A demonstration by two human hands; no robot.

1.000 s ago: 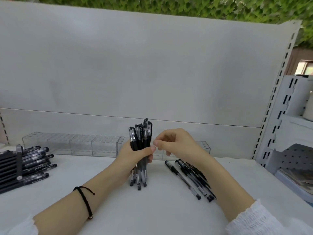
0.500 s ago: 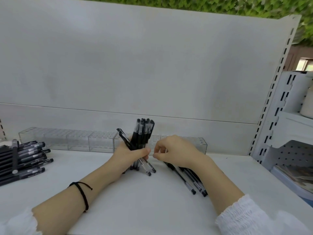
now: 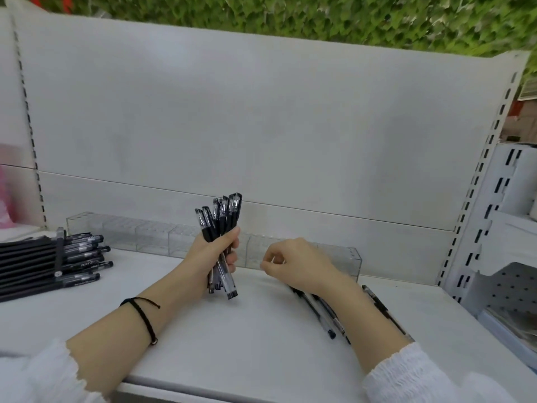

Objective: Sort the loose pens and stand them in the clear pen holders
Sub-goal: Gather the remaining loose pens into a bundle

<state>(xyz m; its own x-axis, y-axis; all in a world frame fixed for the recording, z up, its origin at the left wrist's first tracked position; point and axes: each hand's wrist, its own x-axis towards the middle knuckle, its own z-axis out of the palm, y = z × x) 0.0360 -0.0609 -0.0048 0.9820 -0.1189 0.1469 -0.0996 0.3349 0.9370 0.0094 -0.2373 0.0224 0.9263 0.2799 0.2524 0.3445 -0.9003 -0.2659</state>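
My left hand [image 3: 210,257] grips a bundle of black-capped clear pens [image 3: 222,219], held upright with the caps up and the tips just above the white shelf. My right hand [image 3: 296,264] hovers to the right of it with curled fingers, thumb and forefinger close together, and I see nothing between them. Several loose pens [image 3: 325,314] lie on the shelf under and beside my right wrist. A row of clear pen holders [image 3: 133,234] runs along the back wall behind both hands and looks empty.
A stack of black pens [image 3: 49,263] lies at the left on the white shelf [image 3: 247,344], one pen across it. The white back panel [image 3: 261,126] rises behind the holders. A slotted upright and another shelving unit [image 3: 499,257] stand at the right.
My left hand has straightened the bundle upright and lifted it slightly. My right hand has moved away from the bundle to the right. The view has shifted left.
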